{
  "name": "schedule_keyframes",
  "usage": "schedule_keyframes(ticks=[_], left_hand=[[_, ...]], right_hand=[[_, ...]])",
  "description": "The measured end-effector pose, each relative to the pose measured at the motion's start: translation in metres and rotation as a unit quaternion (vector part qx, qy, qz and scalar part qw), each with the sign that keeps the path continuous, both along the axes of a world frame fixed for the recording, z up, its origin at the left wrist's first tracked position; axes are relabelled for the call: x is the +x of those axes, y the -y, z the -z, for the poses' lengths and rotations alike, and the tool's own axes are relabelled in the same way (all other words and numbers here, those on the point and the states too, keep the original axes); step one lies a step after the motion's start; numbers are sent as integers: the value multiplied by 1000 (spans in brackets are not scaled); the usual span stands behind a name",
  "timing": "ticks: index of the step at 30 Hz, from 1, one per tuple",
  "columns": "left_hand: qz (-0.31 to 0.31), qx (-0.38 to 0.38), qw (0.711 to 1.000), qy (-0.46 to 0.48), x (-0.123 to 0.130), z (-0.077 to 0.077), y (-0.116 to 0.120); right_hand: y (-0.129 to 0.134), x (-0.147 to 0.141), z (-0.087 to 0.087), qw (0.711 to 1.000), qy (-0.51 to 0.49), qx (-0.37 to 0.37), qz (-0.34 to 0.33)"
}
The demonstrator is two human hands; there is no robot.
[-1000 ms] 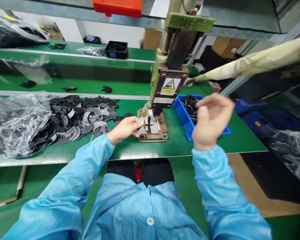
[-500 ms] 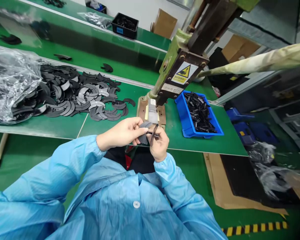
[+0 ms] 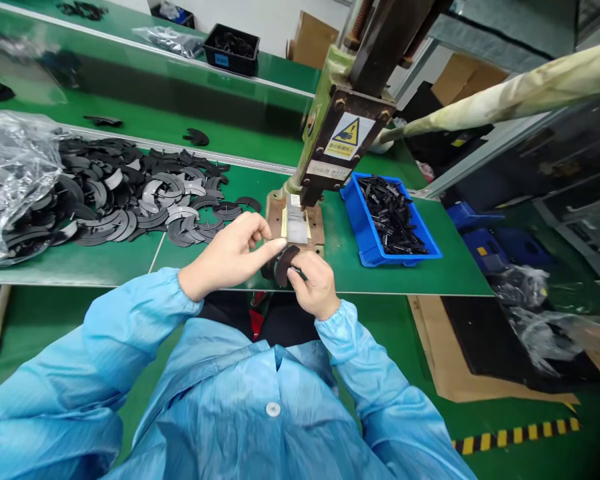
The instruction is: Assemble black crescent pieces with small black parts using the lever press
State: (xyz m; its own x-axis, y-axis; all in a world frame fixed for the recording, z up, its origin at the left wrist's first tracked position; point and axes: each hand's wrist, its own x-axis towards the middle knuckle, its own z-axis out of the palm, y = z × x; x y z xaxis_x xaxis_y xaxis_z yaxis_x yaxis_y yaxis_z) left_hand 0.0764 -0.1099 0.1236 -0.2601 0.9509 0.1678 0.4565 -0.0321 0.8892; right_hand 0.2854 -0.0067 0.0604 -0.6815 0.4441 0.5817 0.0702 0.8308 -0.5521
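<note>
Just in front of a hand press, at the bench's front edge, my right hand grips a dark curved plastic piece between thumb and fingers. My left hand has its fingers apart, with the thumb stretched out toward the top of that piece; whether it touches cannot be made out. Behind both hands lies the press base, with a pale metal block on it. A heap of similar black curved pieces spreads over the bench to the left.
Right of the press, a blue bin holds many small black parts. A clear plastic bag lies at the heap's left end. Farther back is a black crate. A wrapped pole crosses the upper right. Flattened cardboard lies below the bench.
My left hand has let go of the curved piece, its fingers spreading. The piece has turned in my right hand and shows its dark broad face. The camera view has shifted slightly.
</note>
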Motion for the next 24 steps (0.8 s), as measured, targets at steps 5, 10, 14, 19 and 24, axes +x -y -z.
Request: schedule_keyframes(ticks=[5,10,14,19,24], left_hand=[[73,-35,996,-34,7,5,-2],[135,-128,966,178,2,20,-10],[103,-93,950,278,6,22,-9],[86,-113,945,293,-10,27,-22],[-117,-118,922,350,-67,45,-89]], right_hand=[[-3,-1,2,998,25,44,-31],[-1,4,-3,998,10,38,-46],[-1,7,-4,999,-14,11,-29],[-20,15,3,999,-13,-37,4],[-44,41,28,983,-55,-99,147]])
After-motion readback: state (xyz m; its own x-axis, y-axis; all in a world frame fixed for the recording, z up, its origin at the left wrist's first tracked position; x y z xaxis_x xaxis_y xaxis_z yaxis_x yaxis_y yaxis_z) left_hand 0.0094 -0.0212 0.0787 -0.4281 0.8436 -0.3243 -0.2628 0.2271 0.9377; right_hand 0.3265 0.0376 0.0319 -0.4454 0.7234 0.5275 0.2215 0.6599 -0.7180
